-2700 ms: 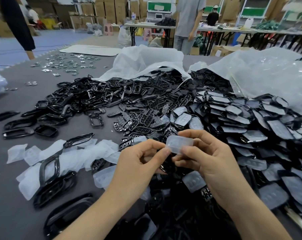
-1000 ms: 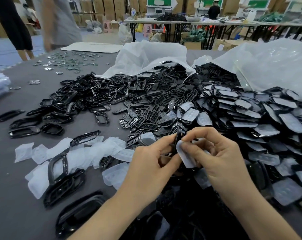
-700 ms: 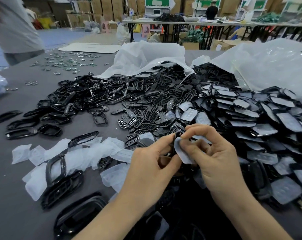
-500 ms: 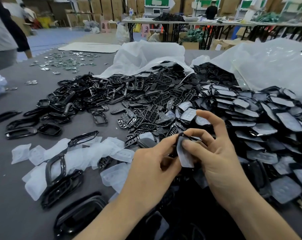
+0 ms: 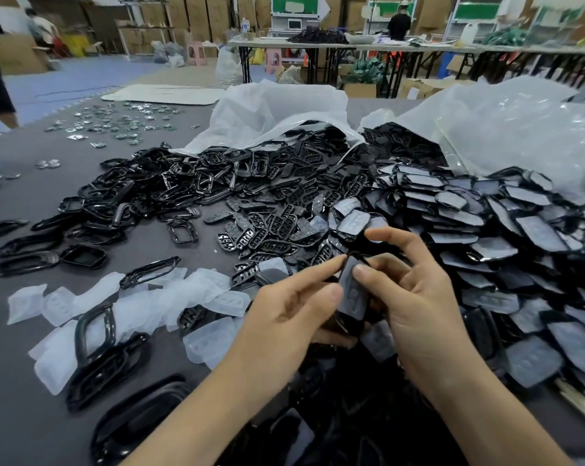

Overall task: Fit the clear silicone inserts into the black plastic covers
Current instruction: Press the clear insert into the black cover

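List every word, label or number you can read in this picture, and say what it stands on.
No text can be read.
Green panels on the far wall: pale marks, too blurred.
Cardboard boxes at the back: any print is too small.
Held black cover: moulded button shapes only, no lettering visible.

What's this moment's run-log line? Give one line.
left hand: grips black cover | right hand: pinches clear insert onto cover | seating: cannot tell

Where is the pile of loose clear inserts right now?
In the head view, the clear inserts lie on the grey table, left of the left hand, among a few black frames.
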